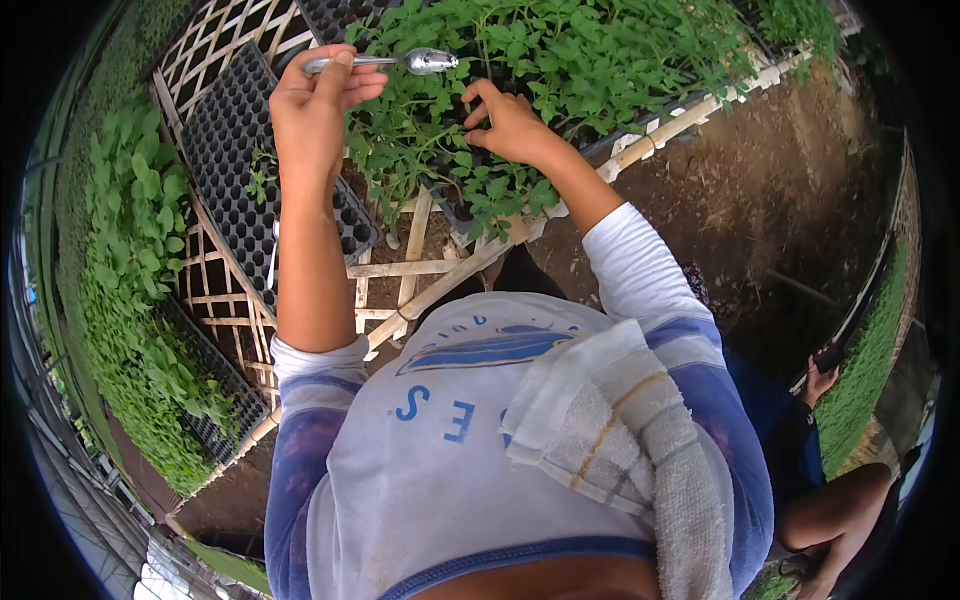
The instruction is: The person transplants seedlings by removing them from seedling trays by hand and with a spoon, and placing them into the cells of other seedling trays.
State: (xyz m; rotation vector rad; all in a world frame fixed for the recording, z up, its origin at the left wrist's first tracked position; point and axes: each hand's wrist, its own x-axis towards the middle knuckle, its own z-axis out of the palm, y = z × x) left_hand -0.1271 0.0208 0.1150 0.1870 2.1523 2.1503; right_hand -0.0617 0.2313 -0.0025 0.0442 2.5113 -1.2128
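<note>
One metal spoon [430,62] is clasped in left hand [315,100], above the left part of green seedlings [620,60]; right hand [508,125] is among leaves, fingers bent, grasp indeterminable. Black cell tray [222,150] lies left.

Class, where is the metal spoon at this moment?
In the head view, the spoon is upper left of centre, gripped in the left hand, its bowl pointing right against the leafy seedlings.
</note>
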